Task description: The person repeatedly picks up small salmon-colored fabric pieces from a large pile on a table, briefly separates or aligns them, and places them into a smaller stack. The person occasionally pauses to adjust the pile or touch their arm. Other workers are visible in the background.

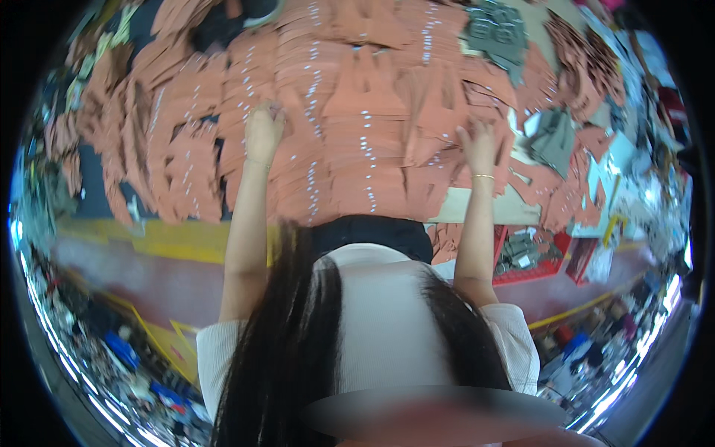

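Rows of overlapping orange cut fabric pieces (365,141), each dotted with small white stickers, cover the table in front of me. My left hand (264,132) is over the left-middle rows, fingers curled in at the edge of an orange piece; whatever lies between them is too small to make out. Further right, my right hand (479,145) rests on an orange piece (436,112) with its fingers apart. Between the hands, a shaped orange piece with narrow straps (366,86) lies on top of a row.
Dark green fabric pieces (497,37) lie at the far right, with another green bundle (551,138) nearer. Below the table's right edge stands a red crate (529,268) holding green pieces. A yellow strip (179,242) runs along the near left edge.
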The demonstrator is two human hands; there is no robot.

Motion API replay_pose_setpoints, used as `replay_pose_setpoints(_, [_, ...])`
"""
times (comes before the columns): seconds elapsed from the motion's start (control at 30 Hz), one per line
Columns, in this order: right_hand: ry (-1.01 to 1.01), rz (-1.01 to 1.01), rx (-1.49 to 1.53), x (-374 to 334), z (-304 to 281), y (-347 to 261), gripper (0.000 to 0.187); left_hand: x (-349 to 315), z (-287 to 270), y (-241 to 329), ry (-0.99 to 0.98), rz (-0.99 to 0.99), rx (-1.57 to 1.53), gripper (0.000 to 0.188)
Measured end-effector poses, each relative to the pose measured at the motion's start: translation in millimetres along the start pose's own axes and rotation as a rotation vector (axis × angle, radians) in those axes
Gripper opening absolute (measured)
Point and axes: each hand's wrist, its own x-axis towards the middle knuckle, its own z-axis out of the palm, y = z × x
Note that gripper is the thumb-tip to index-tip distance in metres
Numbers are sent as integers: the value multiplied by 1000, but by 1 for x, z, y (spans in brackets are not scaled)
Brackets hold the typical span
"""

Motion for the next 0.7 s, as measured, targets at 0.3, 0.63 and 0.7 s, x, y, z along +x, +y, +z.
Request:
replay_pose_setpoints(0.3, [-145, 185, 98, 13, 3, 9, 48, -94, 3, -65, 113, -160, 14, 38])
replay_pose_setpoints(0.63, [-66, 146, 92, 20, 2, 12, 50, -90, 5, -44, 240, -255, -316, 22])
replay_pose_setpoints(0.7, [-62, 122, 63, 20, -1, 7, 50, -75, 3, -50, 236, -292, -498, 23])
